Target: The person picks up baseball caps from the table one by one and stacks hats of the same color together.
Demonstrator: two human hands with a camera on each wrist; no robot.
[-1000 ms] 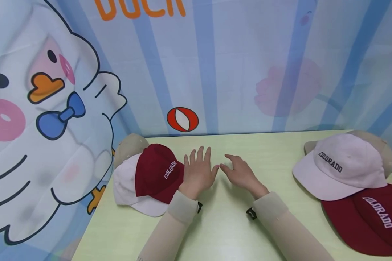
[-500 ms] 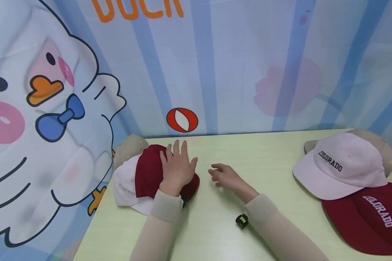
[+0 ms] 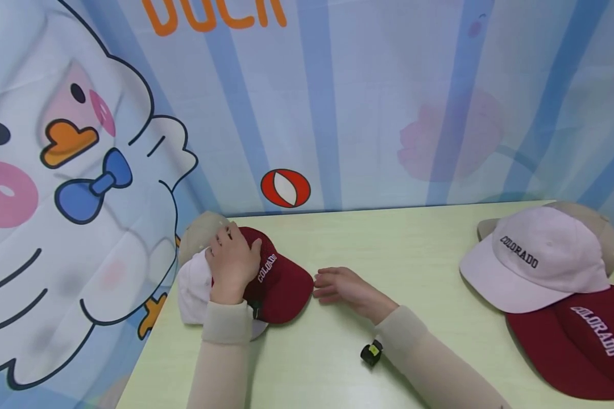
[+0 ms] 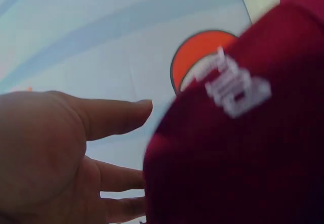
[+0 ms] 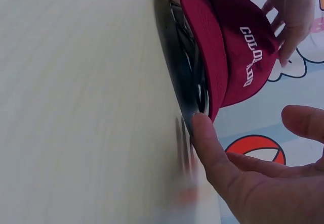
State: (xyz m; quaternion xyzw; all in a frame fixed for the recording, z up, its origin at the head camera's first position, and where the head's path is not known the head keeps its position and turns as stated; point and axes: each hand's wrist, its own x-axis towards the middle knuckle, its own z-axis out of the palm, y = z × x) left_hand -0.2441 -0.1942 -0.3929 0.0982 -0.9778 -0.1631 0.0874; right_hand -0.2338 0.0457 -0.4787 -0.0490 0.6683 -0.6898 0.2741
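Observation:
A dark red baseball cap (image 3: 286, 284) with white COLORADO lettering lies on top of a white cap (image 3: 194, 287) at the left of the table, its brim pointing right. My left hand (image 3: 233, 264) is over the back of the red cap's crown, fingers spread; in the left wrist view its thumb (image 4: 119, 118) stands apart from the cloth. Whether the other fingers touch the cap is hard to tell. Beside the brim's tip is my right hand (image 3: 355, 292), fingers extended, low over the table. In the right wrist view a fingertip (image 5: 203, 125) is close to the brim.
A beige cap (image 3: 204, 233) sits behind the white one at left. To the right, another white cap (image 3: 547, 250) overlaps a beige cap (image 3: 601, 227) and a dark red cap (image 3: 568, 346). A printed cloth backdrop (image 3: 378, 102) hangs behind the pale table (image 3: 389, 238).
My left hand has moved left across the red cap, from its brim to the back of its crown. My right hand has come left and slightly nearer, up to the brim.

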